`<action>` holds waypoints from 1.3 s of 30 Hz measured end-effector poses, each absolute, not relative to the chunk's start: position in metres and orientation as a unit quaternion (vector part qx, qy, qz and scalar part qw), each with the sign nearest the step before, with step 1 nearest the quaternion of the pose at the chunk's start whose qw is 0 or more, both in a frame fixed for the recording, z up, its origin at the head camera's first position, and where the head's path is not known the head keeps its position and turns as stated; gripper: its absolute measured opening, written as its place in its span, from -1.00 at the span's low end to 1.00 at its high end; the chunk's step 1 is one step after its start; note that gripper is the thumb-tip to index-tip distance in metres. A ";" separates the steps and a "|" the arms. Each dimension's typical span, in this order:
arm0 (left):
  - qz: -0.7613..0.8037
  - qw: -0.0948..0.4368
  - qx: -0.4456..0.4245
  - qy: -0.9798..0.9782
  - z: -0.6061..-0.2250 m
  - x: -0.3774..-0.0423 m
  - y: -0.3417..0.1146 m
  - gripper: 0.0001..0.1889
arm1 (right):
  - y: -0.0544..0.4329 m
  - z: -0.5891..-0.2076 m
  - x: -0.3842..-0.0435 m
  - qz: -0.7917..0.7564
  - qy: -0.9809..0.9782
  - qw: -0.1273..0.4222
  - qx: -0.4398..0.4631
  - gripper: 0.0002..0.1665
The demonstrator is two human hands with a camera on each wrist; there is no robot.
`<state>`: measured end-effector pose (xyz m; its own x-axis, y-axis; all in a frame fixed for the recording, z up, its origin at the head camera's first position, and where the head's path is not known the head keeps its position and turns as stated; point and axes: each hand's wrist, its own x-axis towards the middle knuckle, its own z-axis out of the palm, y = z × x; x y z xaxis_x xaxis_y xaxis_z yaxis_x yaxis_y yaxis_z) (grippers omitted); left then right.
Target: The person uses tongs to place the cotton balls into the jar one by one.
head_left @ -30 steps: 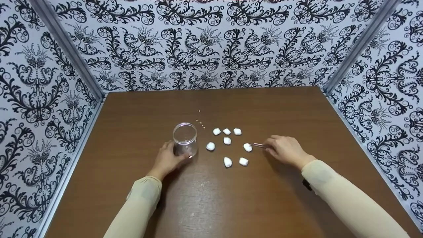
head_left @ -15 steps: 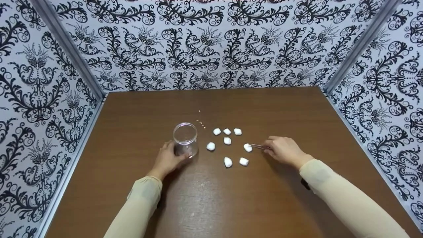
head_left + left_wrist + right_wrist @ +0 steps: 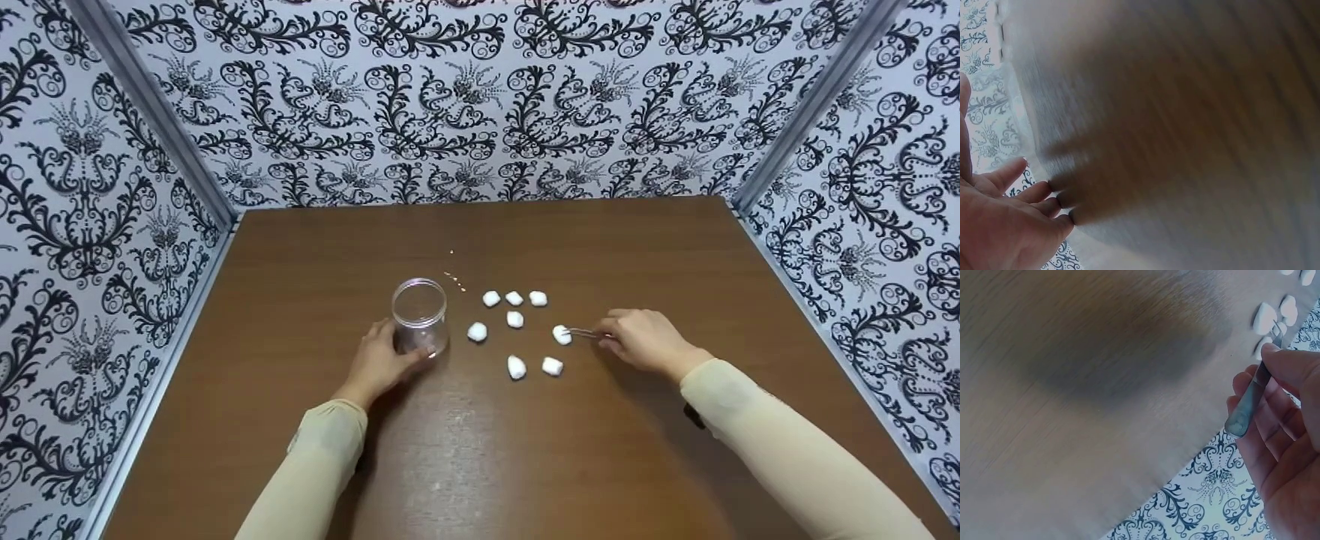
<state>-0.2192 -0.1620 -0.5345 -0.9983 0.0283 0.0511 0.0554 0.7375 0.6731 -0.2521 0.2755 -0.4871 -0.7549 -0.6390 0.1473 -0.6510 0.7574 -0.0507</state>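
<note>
"Eight white cotton balls [image 3: 514, 320] on the wooden table [image 3: 465, 450]. Left hand [image 3: 379, 366]?"

"Nine o'clock of them, fingers and thumb round the clear jar [image 3: 420, 330]. Upright, lidless."

"Right hand [image 3: 645, 340]?"

"Three o'clock. Pinching metal tweezers [image 3: 1252, 396], tips towards nine."

"Any change?"

"Slight. A second ago the tips showed at the upper-right edge, about one o'clock, of the rightmost cotton ball [image 3: 561, 337]; now they reach further over it. Right hand a touch nearer. Jar unmoved."

"Ball caught?"

"Cannot tell; tips too small to read. It lies on the table, well apart from the jar. My judgement: tool well placed, ball not yet lifted."
</note>
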 end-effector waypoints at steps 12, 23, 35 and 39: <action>-0.361 0.024 -0.021 -0.932 -0.538 -0.220 -0.162 -0.16 | 0.272 -0.490 -0.257 0.012 -0.923 0.094 0.372 -0.90; -0.359 0.043 -0.028 -0.932 -0.538 -0.220 -0.161 -0.19 | 0.269 -0.497 -0.262 -0.004 -0.920 0.131 0.369 -0.94; -0.354 -0.007 -0.005 -0.935 -0.531 -0.217 -0.161 -0.17 | 0.270 -0.491 -0.261 -0.012 -0.911 0.176 0.373 -0.93; -0.350 -0.004 -0.006 -0.937 -0.531 -0.217 -0.161 -0.17 | 0.267 -0.485 -0.261 0.002 -0.909 0.180 0.377 -0.89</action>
